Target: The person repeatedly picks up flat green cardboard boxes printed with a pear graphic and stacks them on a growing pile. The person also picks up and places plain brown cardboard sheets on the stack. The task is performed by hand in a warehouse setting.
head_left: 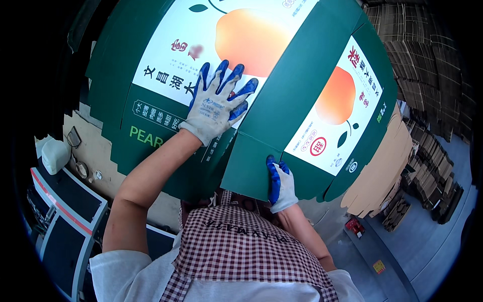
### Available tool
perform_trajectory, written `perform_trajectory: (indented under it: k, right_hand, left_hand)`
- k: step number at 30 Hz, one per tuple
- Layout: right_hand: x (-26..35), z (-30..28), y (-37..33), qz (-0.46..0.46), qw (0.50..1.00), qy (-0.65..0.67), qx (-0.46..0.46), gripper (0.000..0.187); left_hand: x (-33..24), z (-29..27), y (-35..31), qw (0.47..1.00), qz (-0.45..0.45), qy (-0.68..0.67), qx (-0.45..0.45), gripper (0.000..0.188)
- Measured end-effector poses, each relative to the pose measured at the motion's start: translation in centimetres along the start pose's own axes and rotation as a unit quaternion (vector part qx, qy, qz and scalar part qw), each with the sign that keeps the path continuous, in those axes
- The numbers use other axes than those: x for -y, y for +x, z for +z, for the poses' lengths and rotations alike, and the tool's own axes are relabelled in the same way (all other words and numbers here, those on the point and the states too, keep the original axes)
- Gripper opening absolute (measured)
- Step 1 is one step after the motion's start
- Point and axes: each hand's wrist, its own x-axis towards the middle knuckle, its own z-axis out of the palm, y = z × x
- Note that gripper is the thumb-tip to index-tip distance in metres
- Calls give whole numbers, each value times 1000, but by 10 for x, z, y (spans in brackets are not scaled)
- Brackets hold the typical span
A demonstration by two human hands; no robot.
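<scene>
A large green printed cardboard box blank [307, 75] with white panels and orange pear pictures spreads in front of me, creased and cut into flaps. My left hand [216, 100], in a white glove with blue-coated fingertips, lies flat on the left panel with its fingers spread. Lower down and to the right, my right hand [283, 183], gloved the same way, grips the near edge of the blank beside a flap slit. Part of its fingers is hidden by the glove's own back.
Tall stacks of brown cardboard [410, 45] stand at the far right, with more flattened cardboard [427, 176] below them. Plain brown sheets [382, 161] lie beside the blank. At the lower left are a dark-panelled metal cabinet [70, 241] and a white plastic jug [55, 155].
</scene>
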Motion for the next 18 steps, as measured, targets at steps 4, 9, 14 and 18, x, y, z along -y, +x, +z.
perform_trajectory:
  k: [4,9,14,18]
  right_hand:
    - [-2,-1,2,-5,1000,3,4,19]
    - [2,2,1,2,1000,6,8,18]
    - [3,6,-1,-3,1000,18,14,19]
    - [4,7,-2,-15,999,20,31,18]
  left_hand:
    - [-1,-2,0,1000,-2,2,5,41]
    - [0,3,1,1000,4,10,-28,39]
    - [0,3,1,999,8,1,-44,41]
    - [3,-1,0,999,11,-25,-36,44]
